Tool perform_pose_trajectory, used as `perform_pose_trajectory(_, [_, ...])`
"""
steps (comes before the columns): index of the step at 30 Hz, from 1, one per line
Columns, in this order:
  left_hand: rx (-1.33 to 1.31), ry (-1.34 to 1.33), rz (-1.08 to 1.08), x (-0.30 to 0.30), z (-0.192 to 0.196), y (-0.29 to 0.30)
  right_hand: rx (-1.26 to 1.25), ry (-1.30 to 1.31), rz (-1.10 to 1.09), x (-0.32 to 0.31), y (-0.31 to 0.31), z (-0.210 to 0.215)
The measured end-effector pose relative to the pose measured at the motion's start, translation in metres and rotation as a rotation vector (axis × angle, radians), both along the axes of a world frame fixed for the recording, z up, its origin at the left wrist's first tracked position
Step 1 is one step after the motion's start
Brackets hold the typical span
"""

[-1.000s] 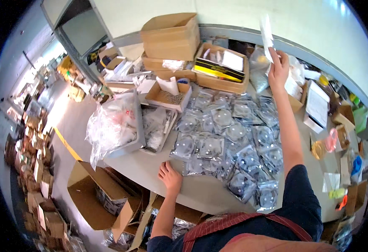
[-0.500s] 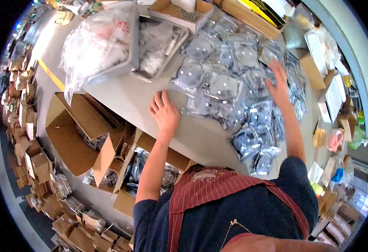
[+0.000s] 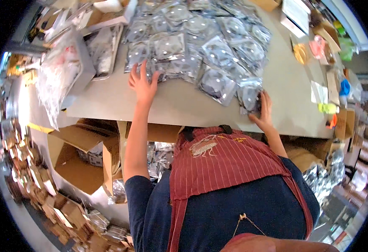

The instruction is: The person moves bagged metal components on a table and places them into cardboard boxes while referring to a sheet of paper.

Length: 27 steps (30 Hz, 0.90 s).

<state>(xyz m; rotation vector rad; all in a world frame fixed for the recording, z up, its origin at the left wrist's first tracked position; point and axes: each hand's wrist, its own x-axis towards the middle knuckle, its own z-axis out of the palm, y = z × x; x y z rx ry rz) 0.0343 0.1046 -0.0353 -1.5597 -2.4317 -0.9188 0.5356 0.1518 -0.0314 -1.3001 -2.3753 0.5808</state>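
Clear plastic bags (image 3: 201, 27), each with a grey round part inside, lie in a wide overlapping spread on the grey table (image 3: 180, 103). At the near left corner of the spread is my left hand (image 3: 143, 87), its fingers apart and touching the edge of the bags. My right hand (image 3: 266, 113) rests beside the nearest bag (image 3: 248, 96) on the right, thumb and fingers spread around its right edge. Neither hand has lifted a bag. What the parts inside the bags are cannot be made out.
A grey bin (image 3: 81, 63) holding clear plastic stands at the left, next to a shallow tray (image 3: 104, 52). Open cardboard boxes (image 3: 81, 168) sit below the table's front edge. Yellow tape (image 3: 299, 52) and pink tape (image 3: 317, 46) lie at the right.
My view has swung right. My right hand has come back from over the bags to the near right bag; my left hand has moved from the bare table to the bags' left corner.
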Motion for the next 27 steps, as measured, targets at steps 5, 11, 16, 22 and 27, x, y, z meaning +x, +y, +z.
perform_pose_trajectory(5, [-0.27, -0.066, -0.247, 0.048, 0.035, 0.066, 0.053, 0.126, 0.028, -0.023, 0.003, -0.001])
perform_pose_trajectory(11, [-0.389, -0.02, -0.292, 0.059, 0.03, 0.073, 0.02, 0.203, 0.09, -0.061, -0.004, 0.0])
perform_pose_trajectory(16, [-0.346, 0.058, -0.321, 0.057, 0.025, 0.024, 0.118, -0.023, 0.099, -0.089, -0.014, -0.006])
perform_pose_trajectory(22, [-0.306, 0.183, -0.23, 0.064, 0.013, -0.073, 0.202, -0.164, 0.264, -0.12, -0.032, -0.003])
perform_pose_trajectory(27, [-0.125, 0.105, -0.185, 0.084, 0.012, -0.151, 0.283, -0.093, 0.45, -0.147, -0.037, -0.009])
